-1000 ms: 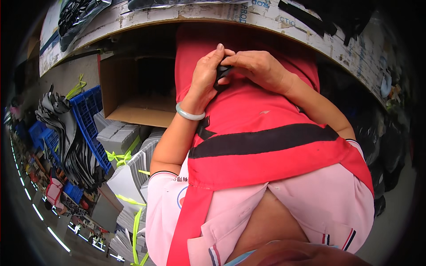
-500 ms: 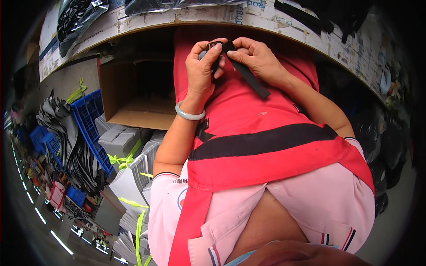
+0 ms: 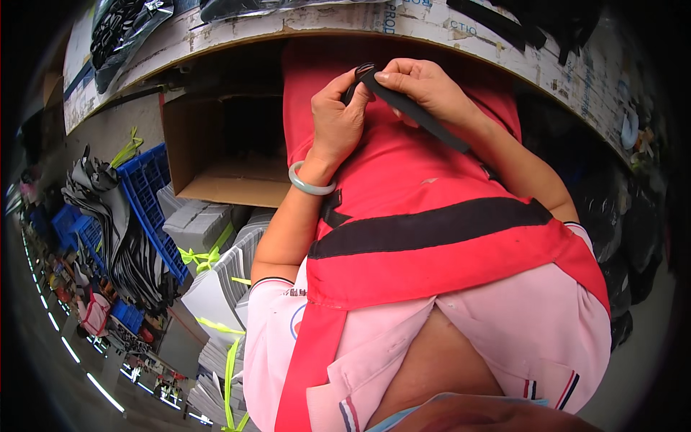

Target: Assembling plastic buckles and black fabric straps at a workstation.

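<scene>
Above my red-aproned lap, close to the bench edge, my left hand (image 3: pixel 337 121) pinches a small black slotted piece that looks like a buckle (image 3: pixel 365 69). My right hand (image 3: pixel 430 88) grips a black strap (image 3: pixel 425 118) between thumb and fingers, right beside that piece. The strap meets the buckle at its upper end. Its loose end slants down to the right, beneath my right wrist. Whether the strap runs through the slots is hidden by my fingers. A pale bangle (image 3: pixel 311 181) circles my left wrist.
A workbench (image 3: pixel 302 23) crosses ahead, bearing bagged black parts (image 3: pixel 126 36) and black straps (image 3: pixel 497 23). Below it at left stands an open cardboard box (image 3: pixel 234 189). Grey sheet stacks (image 3: pixel 198 225) tied with yellow-green bands and a blue crate (image 3: pixel 150 209) lie left; dark bags (image 3: pixel 612 216) sit right.
The strap's loose end has swung up and to the right, and the strap lies flatter. My left hand has shifted slightly right, its fingers more curled around the buckle.
</scene>
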`<state>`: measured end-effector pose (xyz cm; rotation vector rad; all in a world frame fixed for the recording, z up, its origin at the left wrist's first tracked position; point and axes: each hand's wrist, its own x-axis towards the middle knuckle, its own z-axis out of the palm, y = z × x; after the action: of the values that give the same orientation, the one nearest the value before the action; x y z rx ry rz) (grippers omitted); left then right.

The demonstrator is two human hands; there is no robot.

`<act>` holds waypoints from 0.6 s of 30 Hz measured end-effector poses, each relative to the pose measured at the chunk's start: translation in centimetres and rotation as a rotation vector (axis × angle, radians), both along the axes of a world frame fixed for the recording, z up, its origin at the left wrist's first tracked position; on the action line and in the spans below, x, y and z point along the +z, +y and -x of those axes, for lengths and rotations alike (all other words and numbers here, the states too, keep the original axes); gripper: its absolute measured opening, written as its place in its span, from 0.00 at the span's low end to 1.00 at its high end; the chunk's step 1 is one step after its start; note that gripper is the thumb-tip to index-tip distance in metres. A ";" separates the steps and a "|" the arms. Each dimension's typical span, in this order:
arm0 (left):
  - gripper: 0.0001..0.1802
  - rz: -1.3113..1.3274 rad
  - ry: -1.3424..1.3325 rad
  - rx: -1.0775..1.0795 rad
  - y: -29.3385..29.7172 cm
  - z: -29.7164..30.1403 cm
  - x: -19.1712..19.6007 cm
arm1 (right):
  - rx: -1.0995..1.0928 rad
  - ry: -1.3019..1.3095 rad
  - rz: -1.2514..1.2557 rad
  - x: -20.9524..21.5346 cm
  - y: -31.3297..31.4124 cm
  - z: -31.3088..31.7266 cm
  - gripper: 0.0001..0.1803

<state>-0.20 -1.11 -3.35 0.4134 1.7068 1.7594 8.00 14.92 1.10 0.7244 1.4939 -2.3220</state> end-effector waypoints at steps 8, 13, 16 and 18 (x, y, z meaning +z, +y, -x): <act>0.11 0.052 0.643 -0.032 0.0 0.4 0.0 | -0.136 0.057 0.092 -1.0 -0.5 0.0 0.14; 0.13 0.075 0.738 -0.076 -0.5 0.9 -0.1 | -0.179 0.083 -0.006 -1.2 -0.5 0.4 0.26; 0.13 0.040 0.703 -0.109 -0.8 0.9 -0.3 | -0.147 0.072 -0.043 -1.2 -0.6 0.0 0.25; 0.13 0.026 0.690 -0.124 -0.9 0.8 -0.3 | -0.132 0.057 -0.013 -1.3 -0.5 0.2 0.24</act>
<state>-1.03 -2.04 -3.69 1.1932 2.0926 1.5972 7.78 14.46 -0.19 0.7892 1.5294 -2.4514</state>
